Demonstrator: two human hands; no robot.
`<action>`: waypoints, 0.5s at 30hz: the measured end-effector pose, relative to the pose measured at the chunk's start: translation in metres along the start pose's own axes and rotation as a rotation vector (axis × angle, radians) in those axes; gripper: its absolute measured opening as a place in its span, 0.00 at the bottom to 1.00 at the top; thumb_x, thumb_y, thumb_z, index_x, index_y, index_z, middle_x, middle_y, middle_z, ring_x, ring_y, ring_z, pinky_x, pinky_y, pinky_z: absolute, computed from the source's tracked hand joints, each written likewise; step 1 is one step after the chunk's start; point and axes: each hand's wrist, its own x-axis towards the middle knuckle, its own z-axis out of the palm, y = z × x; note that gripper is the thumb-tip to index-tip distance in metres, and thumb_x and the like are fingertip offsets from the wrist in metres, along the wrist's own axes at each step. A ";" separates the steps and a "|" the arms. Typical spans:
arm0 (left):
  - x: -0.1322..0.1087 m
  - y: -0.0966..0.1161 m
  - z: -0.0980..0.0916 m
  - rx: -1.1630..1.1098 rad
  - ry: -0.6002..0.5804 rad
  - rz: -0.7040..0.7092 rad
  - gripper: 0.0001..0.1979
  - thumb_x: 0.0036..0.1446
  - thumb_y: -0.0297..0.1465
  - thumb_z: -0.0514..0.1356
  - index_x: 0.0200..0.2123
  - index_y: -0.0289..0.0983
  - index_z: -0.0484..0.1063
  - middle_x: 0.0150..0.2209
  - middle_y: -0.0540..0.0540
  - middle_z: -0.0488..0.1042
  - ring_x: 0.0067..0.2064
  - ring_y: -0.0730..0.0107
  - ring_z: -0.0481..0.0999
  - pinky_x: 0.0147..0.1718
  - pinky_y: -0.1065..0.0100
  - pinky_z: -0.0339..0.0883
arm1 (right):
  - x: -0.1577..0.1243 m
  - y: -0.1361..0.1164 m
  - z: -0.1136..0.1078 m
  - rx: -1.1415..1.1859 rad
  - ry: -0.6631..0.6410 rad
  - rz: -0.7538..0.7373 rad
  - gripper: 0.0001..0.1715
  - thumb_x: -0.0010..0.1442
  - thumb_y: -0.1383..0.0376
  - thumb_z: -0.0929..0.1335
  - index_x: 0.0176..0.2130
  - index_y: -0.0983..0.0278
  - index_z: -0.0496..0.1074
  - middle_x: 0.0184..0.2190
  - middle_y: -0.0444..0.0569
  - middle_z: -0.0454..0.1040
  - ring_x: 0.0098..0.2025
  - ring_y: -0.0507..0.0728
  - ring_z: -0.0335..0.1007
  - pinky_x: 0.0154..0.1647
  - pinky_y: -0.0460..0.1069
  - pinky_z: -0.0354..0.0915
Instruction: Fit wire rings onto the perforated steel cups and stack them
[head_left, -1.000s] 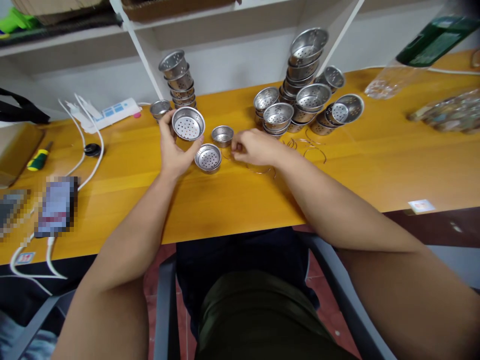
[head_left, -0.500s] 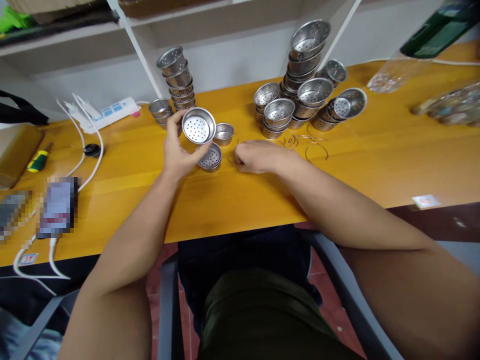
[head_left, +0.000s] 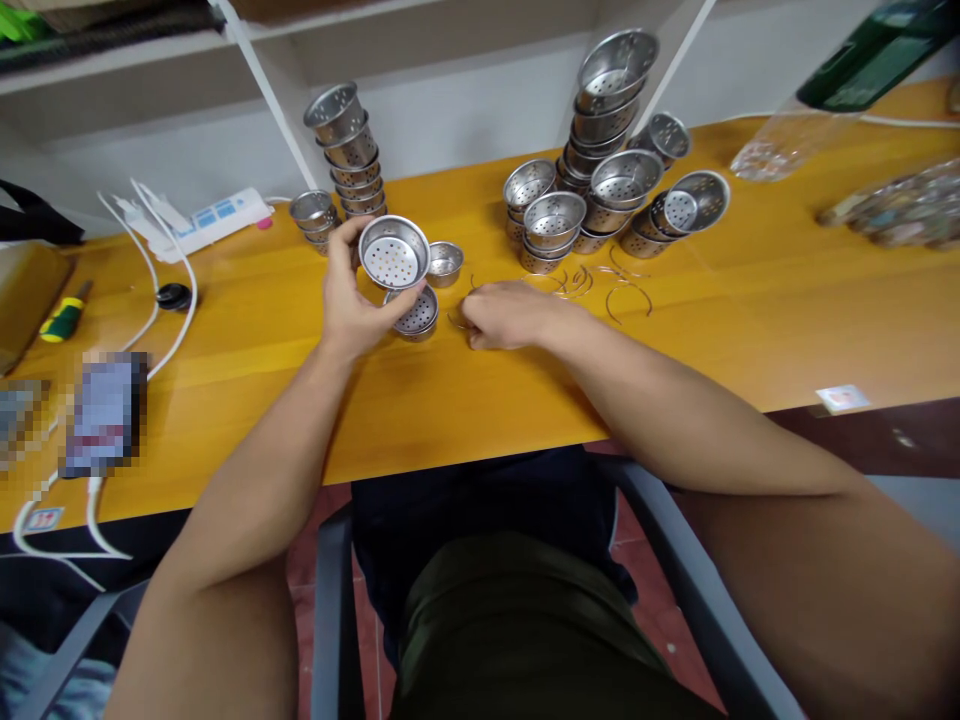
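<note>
Steel strainer cup (head_left: 393,253), perforated across its bottom, sits tilted in the left hand (head_left: 351,300), thumb and fingers curled round its rim, lifted just above another strainer cup lying on the tabletop (head_left: 480,390). Right of the held cup, the right hand (head_left: 504,312) rests knuckles-up on the wood with fingertips drawn together over a thin wire ring (head_left: 459,318); whether it has the ring pinched I cannot tell. More loose wire rings (head_left: 615,290) lie farther right of the held cup, before the heaped stacks of cups (head_left: 600,180). Judging by this, the step in hand is fetching a ring for the held cup; the next move calls for a secure pinch and bringing ring and rim together.
</note>
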 end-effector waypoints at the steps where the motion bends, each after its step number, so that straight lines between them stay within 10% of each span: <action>1: 0.000 -0.001 0.000 -0.009 0.022 0.011 0.55 0.70 0.82 0.68 0.79 0.51 0.64 0.71 0.39 0.81 0.71 0.45 0.89 0.73 0.33 0.87 | 0.000 0.001 0.000 -0.032 -0.017 0.008 0.11 0.78 0.69 0.80 0.56 0.65 0.95 0.57 0.64 0.96 0.56 0.72 0.94 0.43 0.57 0.66; 15: -0.002 -0.017 -0.004 -0.073 -0.003 -0.102 0.59 0.56 0.79 0.82 0.75 0.55 0.68 0.70 0.40 0.80 0.74 0.33 0.87 0.80 0.25 0.81 | 0.003 0.040 0.008 0.454 0.332 0.020 0.17 0.78 0.73 0.74 0.62 0.63 0.85 0.53 0.55 0.93 0.51 0.65 0.89 0.57 0.57 0.80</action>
